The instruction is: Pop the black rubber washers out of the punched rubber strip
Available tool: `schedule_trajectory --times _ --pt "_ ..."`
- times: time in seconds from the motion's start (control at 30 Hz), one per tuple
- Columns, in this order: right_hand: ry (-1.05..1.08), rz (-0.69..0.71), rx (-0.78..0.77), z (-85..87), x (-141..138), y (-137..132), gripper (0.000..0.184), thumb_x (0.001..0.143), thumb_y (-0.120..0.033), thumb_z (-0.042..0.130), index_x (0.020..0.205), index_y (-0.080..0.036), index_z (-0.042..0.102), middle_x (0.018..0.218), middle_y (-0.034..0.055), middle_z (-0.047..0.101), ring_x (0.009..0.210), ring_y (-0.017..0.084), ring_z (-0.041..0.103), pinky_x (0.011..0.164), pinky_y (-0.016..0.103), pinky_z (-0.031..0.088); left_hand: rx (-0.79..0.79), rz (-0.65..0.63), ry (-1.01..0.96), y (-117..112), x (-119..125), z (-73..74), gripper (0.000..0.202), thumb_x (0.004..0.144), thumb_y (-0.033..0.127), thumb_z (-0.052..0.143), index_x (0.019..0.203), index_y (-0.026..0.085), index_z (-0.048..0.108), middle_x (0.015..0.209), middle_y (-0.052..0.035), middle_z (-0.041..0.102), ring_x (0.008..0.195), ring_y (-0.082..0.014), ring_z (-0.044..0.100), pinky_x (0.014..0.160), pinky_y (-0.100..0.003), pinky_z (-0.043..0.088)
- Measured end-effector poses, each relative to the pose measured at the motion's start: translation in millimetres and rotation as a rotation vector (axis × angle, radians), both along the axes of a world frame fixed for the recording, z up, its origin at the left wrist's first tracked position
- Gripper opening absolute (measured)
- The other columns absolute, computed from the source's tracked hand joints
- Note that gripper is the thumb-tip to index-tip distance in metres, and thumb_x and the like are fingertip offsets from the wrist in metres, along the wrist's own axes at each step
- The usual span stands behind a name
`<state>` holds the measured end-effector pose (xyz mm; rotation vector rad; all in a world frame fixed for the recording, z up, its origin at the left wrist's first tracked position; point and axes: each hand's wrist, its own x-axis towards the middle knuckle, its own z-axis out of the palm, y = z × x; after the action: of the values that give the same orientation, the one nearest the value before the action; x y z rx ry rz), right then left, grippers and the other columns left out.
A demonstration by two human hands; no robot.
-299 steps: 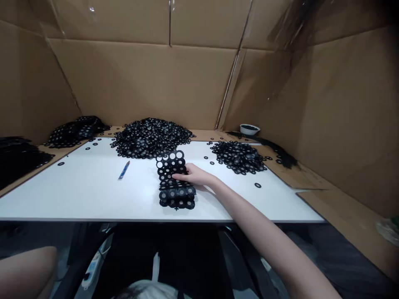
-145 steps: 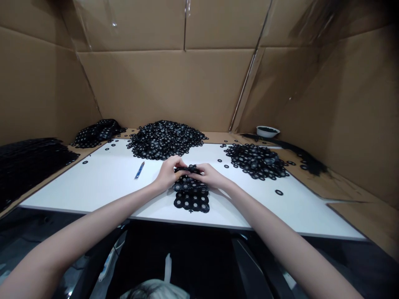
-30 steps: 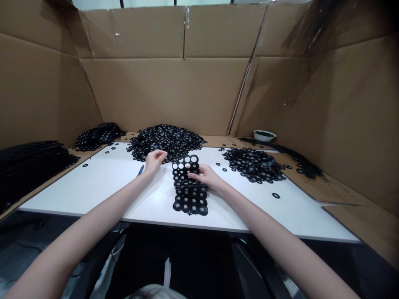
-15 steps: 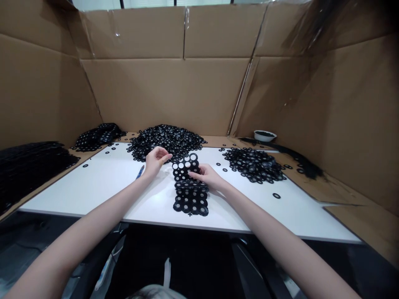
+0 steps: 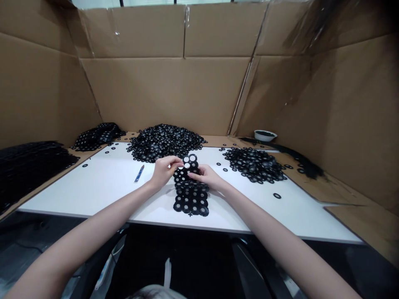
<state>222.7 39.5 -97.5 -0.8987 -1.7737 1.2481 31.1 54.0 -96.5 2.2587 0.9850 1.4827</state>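
Sheet of black rings (image 5: pixel 190 201), rows joined together, sat near the front edge of the white counter (image 5: pixel 102 187), about the middle. Lower rows lay flat on the counter; a fold ran across the middle and the upper part was raised, pale surface showing through its top holes.

Right hand (image 5: pixel 210 176) pinched the sheet at its right side, thumb over the front, other fingers mostly hidden behind. Left hand (image 5: pixel 165 169) was at the sheet's top left corner, fingers bent, thumb and fingertips close together over the end rings; too small to tell whether they pinched the sheet or a tiny piece.

Blue pen-like tool (image 5: pixel 139 173) lay left of the left hand, apart from it. Big pile of rings (image 5: pixel 165 141) stood behind the hands at the back; smaller pile of rings (image 5: pixel 254 164) on the right, with a single ring (image 5: pixel 277 195) nearer the front. White bowl (image 5: pixel 263 138) with dark contents sat back right, black strands (image 5: pixel 307 166) near it on cardboard. Dotted black bundle (image 5: pixel 98 136) lay back left, dark stack (image 5: pixel 34 170) at far left. Cardboard walls (image 5: pixel 140 91) enclosed the back and sides.
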Motion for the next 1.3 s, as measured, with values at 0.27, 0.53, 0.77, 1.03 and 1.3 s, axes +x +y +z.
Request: schedule_trajectory --times 0.27,0.53,0.77,1.03,1.3 --pt "0.005 0.016 -0.016 5.3 -2 -4 0.036 0.067 -0.045 0.069 0.068 -0.014 0.051 0.066 -0.0021 0.046 0.061 0.010 0.039 0.059 0.025 0.032 0.105 -0.003 0.002 -6 3 5.3 0.016 0.085 0.027 0.057 0.074 0.017 0.062 0.077 -0.0026 0.062 0.069 -0.0141 0.055 0.062 -0.026 0.043" --pt "0.002 0.028 -0.030 3.4 -3 -4 0.040 0.074 -0.051 0.062 0.064 -0.016 0.045 0.062 -0.0038 0.037 0.057 0.009 0.032 0.054 0.024 0.028 0.226 0.021 0.094 -9 6 8.8 0.017 0.090 0.023 0.048 0.079 0.018 0.059 0.088 -0.0045 0.060 0.089 -0.0175 0.053 0.080 -0.032 0.042" --pt "-0.016 0.103 0.000 0.6 0 1 0.039 0.076 -0.053 0.058 0.071 -0.015 0.052 0.067 -0.0019 0.045 0.062 0.011 0.038 0.059 0.025 0.032 0.246 0.001 0.227 -5 7 2.1 0.016 0.087 0.027 0.055 0.100 0.020 0.062 0.102 -0.0061 0.062 0.098 -0.0200 0.051 0.088 -0.036 0.039" --pt "-0.080 0.091 0.110 -5.1 -3 3 0.028 0.077 -0.042 0.059 0.077 -0.014 0.058 0.073 0.0010 0.055 0.069 0.014 0.045 0.066 0.027 0.035 0.208 -0.035 0.291 -4 7 -0.3 0.021 0.088 0.033 0.054 0.098 0.020 0.067 0.094 -0.0037 0.066 0.090 -0.0184 0.051 0.084 -0.035 0.037" --pt "-0.191 0.015 0.190 -5.3 -5 6 0.038 0.076 -0.045 0.054 0.057 -0.017 0.039 0.057 -0.0043 0.033 0.056 0.009 0.029 0.055 0.025 0.026 0.066 -0.035 0.314 -9 10 5.5 0.025 0.091 0.033 0.047 0.085 0.020 0.068 0.080 -0.0006 0.065 0.081 -0.0161 0.051 0.080 -0.033 0.032"
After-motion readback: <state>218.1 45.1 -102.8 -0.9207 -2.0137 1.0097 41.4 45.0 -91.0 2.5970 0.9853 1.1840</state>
